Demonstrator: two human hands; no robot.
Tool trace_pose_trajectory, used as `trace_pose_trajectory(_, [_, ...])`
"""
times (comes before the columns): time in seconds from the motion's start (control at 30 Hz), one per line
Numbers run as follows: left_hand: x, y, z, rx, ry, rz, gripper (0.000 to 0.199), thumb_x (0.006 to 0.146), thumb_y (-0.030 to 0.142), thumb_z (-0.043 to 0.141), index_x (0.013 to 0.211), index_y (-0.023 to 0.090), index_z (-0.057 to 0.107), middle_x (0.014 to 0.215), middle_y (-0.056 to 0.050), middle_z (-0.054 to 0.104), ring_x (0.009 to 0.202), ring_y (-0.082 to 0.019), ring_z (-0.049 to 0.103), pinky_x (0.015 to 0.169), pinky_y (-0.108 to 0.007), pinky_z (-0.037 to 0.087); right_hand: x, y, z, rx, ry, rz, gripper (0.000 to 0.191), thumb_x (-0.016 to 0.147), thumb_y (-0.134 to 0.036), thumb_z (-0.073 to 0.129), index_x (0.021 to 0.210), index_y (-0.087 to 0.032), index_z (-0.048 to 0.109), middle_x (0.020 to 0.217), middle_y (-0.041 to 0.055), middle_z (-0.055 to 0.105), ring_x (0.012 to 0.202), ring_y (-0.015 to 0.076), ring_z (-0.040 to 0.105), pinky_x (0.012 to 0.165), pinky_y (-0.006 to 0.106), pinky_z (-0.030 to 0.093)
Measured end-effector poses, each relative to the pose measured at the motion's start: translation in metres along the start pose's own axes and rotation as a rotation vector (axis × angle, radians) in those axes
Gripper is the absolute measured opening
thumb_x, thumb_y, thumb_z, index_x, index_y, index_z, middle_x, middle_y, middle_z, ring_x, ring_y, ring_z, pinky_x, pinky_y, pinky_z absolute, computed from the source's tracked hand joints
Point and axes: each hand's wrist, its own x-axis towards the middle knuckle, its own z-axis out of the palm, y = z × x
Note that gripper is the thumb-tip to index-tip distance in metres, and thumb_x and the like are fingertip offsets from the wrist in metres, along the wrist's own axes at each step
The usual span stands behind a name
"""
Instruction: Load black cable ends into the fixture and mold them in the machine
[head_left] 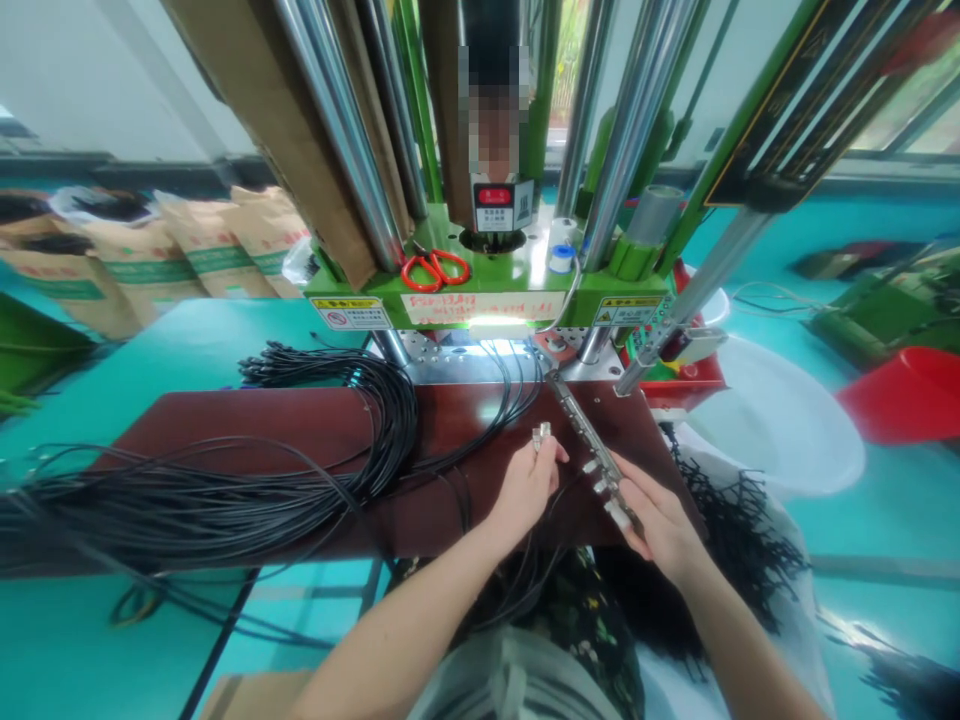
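Note:
My left hand [531,480] is closed on a small metal connector [541,434] that pokes up past its fingertips, above the brown bench board. Just to the right, my right hand [654,515] grips the near end of a long narrow metal bar [581,425]. Several small metal connectors [600,480] sit along the bar close to that hand. The bar slants away toward the machine's metal base plate [465,360]. Thin black cables [495,425] curve from under the green press to the board, left of my hands.
A large bundle of black cables [397,420] lies across the brown board [247,415]. Red-handled scissors [435,270] and a blue-and-white tape roll [561,258] rest on the green machine [525,290]. To the right stand a white basin [787,420] and a pile of black pieces [735,510].

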Motion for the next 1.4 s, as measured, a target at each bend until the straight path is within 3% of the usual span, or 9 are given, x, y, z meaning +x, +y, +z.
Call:
trace_pose_trajectory(0.17, [0.002, 0.0, 0.001, 0.098, -0.264, 0.005, 0.041, 0.081, 0.046, 0.039, 0.057, 0.014, 0.049, 0.052, 0.004, 0.044, 0.049, -0.007, 0.038, 0.051, -0.02, 0.029, 0.001, 0.001, -0.003, -0.018, -0.036, 0.003, 0.053, 0.081, -0.041, 0.049, 0.125, -0.012, 0.045, 0.046, -0.0035, 0.048, 0.029, 0.0032, 0.031, 0.027, 0.016, 0.019])
trace_pose_trajectory(0.43, [0.004, 0.004, -0.011, -0.031, -0.413, -0.186, 0.044, 0.077, 0.051, 0.041, 0.053, 0.015, 0.047, 0.037, 0.007, 0.03, 0.036, -0.005, 0.025, 0.041, -0.021, 0.018, 0.001, 0.0, -0.008, -0.075, -0.114, 0.003, 0.056, 0.083, -0.04, 0.047, 0.129, -0.009, 0.04, 0.047, -0.002, 0.05, 0.029, 0.0026, 0.03, 0.027, 0.015, 0.019])
trace_pose_trajectory(0.5, [0.004, 0.004, -0.013, -0.037, -0.41, -0.181, 0.043, 0.077, 0.05, 0.042, 0.053, 0.015, 0.048, 0.036, 0.007, 0.029, 0.036, -0.005, 0.024, 0.04, -0.021, 0.017, 0.001, 0.0, -0.008, -0.094, -0.148, 0.005, 0.058, 0.083, -0.042, 0.047, 0.13, -0.01, 0.039, 0.05, -0.0016, 0.051, 0.03, 0.0026, 0.031, 0.027, 0.015, 0.022])
trace_pose_trajectory(0.67, [0.001, 0.0, -0.008, 0.027, -0.236, -0.026, 0.041, 0.079, 0.046, 0.042, 0.052, 0.015, 0.047, 0.041, 0.006, 0.033, 0.041, -0.006, 0.031, 0.044, -0.02, 0.024, 0.001, 0.002, -0.005, -0.158, -0.172, 0.011, 0.058, 0.081, -0.046, 0.047, 0.13, -0.015, 0.04, 0.062, 0.0022, 0.057, 0.032, 0.0031, 0.035, 0.027, 0.016, 0.027])
trace_pose_trajectory(0.87, [0.004, -0.006, -0.007, -0.202, 0.053, -0.035, 0.03, 0.083, 0.046, 0.035, 0.072, 0.018, 0.04, 0.043, 0.009, 0.038, 0.034, -0.004, 0.03, 0.038, -0.017, 0.024, -0.001, 0.003, -0.005, -0.114, -0.112, -0.002, 0.058, 0.081, -0.045, 0.048, 0.129, -0.013, 0.041, 0.053, -0.0006, 0.053, 0.031, 0.0036, 0.032, 0.026, 0.016, 0.024])
trace_pose_trajectory(1.07, [0.004, -0.002, -0.017, -0.347, -0.249, -0.212, 0.037, 0.078, 0.051, 0.044, 0.062, 0.017, 0.041, 0.035, 0.009, 0.029, 0.028, -0.003, 0.019, 0.03, -0.016, 0.012, -0.002, -0.001, -0.003, -0.108, -0.11, 0.001, 0.056, 0.081, -0.043, 0.05, 0.126, -0.011, 0.044, 0.049, -0.0017, 0.052, 0.03, 0.0027, 0.03, 0.026, 0.015, 0.021])
trace_pose_trajectory(1.17, [0.004, 0.001, -0.02, -0.359, -0.281, -0.215, 0.037, 0.076, 0.05, 0.046, 0.06, 0.017, 0.042, 0.036, 0.009, 0.029, 0.028, -0.002, 0.019, 0.029, -0.016, 0.012, -0.003, -0.003, -0.002, -0.11, -0.124, 0.02, 0.056, 0.081, -0.043, 0.049, 0.127, -0.011, 0.043, 0.047, -0.0023, 0.05, 0.031, 0.0032, 0.03, 0.027, 0.015, 0.022])
trace_pose_trajectory(1.4, [0.005, 0.0, -0.021, -0.353, -0.308, -0.207, 0.036, 0.076, 0.048, 0.047, 0.06, 0.017, 0.039, 0.037, 0.009, 0.031, 0.029, -0.002, 0.02, 0.029, -0.016, 0.014, 0.0, 0.001, -0.006, -0.196, -0.156, 0.011, 0.057, 0.081, -0.044, 0.049, 0.129, -0.015, 0.042, 0.062, 0.0037, 0.06, 0.032, 0.0023, 0.032, 0.026, 0.015, 0.024])
